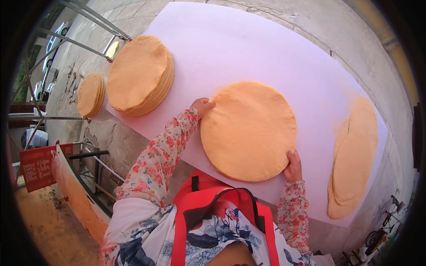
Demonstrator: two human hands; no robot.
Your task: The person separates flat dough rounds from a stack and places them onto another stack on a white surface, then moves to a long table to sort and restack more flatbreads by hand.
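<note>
Before me on a white table (239, 43) lies a low stack of round, thin, yellow-orange pancakes (249, 131). My left hand (202, 107) grips its upper left edge, thumb on top. At the lower right edge, my right hand (293, 167) pinches the rim between thumb and fingers. How many layers each hand holds is hidden. A taller stack of the same pancakes (138, 73) stands on the table to the left. Several loose, overlapping pancakes (352, 166) are spread near the table's right edge.
A smaller pancake stack (90, 95) sits past the table's left end. Metal frame bars (96, 21) rise at the upper left. A red sign with writing (41, 166) hangs at the left above an orange-stained panel (80, 196). Cracked concrete paving (332, 36) surrounds the table.
</note>
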